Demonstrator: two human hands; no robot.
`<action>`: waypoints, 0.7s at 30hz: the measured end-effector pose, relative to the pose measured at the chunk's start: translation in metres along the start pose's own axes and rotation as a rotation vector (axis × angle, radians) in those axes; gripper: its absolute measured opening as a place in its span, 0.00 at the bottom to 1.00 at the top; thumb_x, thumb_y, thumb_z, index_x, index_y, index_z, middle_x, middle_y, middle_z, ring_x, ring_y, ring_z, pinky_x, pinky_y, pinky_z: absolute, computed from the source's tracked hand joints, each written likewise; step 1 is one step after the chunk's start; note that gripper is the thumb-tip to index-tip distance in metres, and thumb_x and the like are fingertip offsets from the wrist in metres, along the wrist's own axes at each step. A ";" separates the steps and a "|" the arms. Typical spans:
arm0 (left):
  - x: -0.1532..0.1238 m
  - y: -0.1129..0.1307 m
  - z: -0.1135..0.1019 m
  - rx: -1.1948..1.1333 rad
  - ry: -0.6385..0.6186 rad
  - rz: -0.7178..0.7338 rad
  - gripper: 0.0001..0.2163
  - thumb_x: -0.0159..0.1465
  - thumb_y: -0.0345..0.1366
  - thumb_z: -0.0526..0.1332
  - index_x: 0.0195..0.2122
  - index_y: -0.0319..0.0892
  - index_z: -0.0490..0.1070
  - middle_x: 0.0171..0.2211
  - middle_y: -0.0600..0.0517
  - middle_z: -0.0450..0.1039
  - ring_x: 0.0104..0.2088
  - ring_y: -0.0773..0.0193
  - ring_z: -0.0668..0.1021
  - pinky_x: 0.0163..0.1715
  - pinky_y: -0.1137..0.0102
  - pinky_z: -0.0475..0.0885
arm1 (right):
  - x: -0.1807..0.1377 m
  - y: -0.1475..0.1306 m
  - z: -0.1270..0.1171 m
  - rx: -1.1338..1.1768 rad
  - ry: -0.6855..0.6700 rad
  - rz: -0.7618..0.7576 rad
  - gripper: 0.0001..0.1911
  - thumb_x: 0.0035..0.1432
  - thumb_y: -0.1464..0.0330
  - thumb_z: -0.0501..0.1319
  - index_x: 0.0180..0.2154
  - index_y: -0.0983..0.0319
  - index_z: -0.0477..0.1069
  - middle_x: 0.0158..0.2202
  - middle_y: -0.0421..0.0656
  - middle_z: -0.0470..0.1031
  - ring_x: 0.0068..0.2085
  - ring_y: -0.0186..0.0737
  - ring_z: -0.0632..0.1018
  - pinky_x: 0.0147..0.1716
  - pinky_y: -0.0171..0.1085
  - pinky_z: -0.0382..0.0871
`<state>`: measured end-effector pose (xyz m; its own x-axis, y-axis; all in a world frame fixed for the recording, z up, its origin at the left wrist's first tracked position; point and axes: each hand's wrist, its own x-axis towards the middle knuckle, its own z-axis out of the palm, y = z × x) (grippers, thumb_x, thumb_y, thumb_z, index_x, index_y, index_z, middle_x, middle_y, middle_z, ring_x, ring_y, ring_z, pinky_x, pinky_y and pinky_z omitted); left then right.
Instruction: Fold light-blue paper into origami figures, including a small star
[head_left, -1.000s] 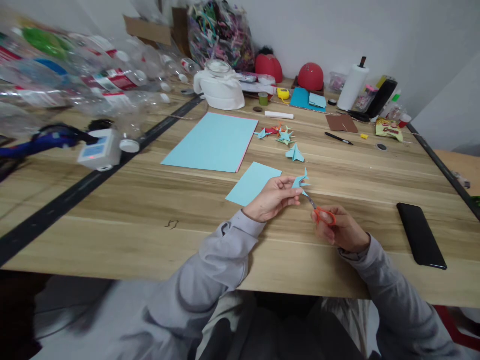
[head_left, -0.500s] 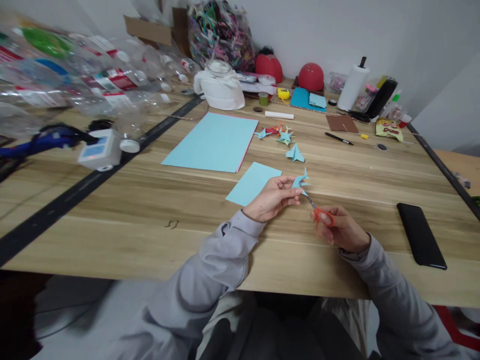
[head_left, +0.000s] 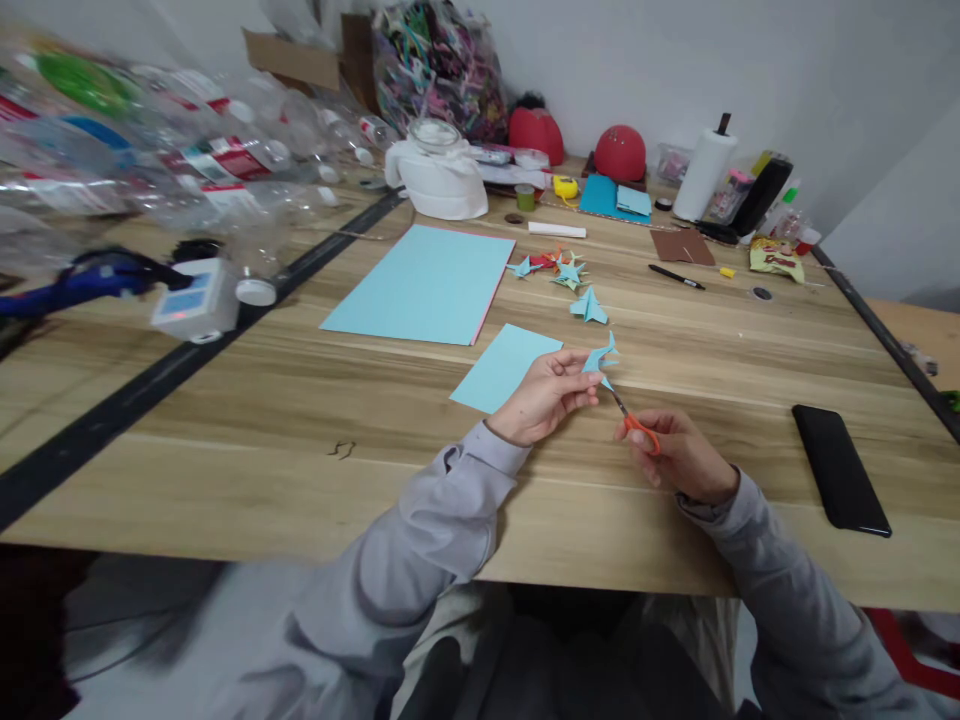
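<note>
Left hand (head_left: pixel 544 395) pinches folded blue paper shape (head_left: pixel 601 357), held just above table (head_left: pixel 300 420), beside small blue sheet (head_left: pixel 504 367). Right hand (head_left: pixel 675 455) grips orange scissors (head_left: pixel 637 427), blade tips at shape's lower point. Versus a second ago: handles look narrower, right hand nudged toward left, paper barely shifted. Likely a small snip closing.

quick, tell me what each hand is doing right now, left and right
Left hand: fingers pinched shut on the blue folded paper piece.
Right hand: closed on the orange-handled scissors, blades at the paper piece.
</note>
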<state>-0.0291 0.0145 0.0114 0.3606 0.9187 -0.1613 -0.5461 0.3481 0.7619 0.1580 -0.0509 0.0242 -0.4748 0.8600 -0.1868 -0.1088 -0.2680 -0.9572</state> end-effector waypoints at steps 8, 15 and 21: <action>0.000 0.009 -0.001 -0.094 0.025 -0.092 0.03 0.58 0.23 0.65 0.31 0.35 0.73 0.24 0.53 0.73 0.21 0.74 0.74 0.23 0.77 0.75 | 0.008 0.006 -0.011 -0.191 0.365 -0.048 0.22 0.44 0.57 0.72 0.38 0.60 0.68 0.17 0.33 0.71 0.15 0.31 0.65 0.15 0.32 0.56; -0.002 0.004 0.003 -0.284 -0.058 -0.273 0.11 0.67 0.28 0.54 0.28 0.36 0.71 0.20 0.53 0.65 0.20 0.72 0.70 0.20 0.77 0.69 | 0.018 0.025 -0.051 -1.195 0.796 -0.274 0.03 0.52 0.71 0.60 0.27 0.60 0.70 0.30 0.46 0.78 0.32 0.44 0.76 0.34 0.40 0.66; -0.006 0.005 0.008 -0.348 -0.061 -0.374 0.18 0.72 0.33 0.46 0.36 0.31 0.74 0.18 0.56 0.56 0.15 0.75 0.58 0.15 0.79 0.61 | 0.011 0.029 -0.054 -1.422 0.853 -0.291 0.09 0.56 0.73 0.56 0.37 0.64 0.73 0.42 0.55 0.75 0.38 0.46 0.76 0.35 0.41 0.68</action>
<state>-0.0279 0.0095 0.0213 0.6176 0.7102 -0.3379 -0.5866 0.7022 0.4035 0.1966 -0.0253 -0.0176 0.0444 0.9075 0.4178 0.9437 0.0991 -0.3156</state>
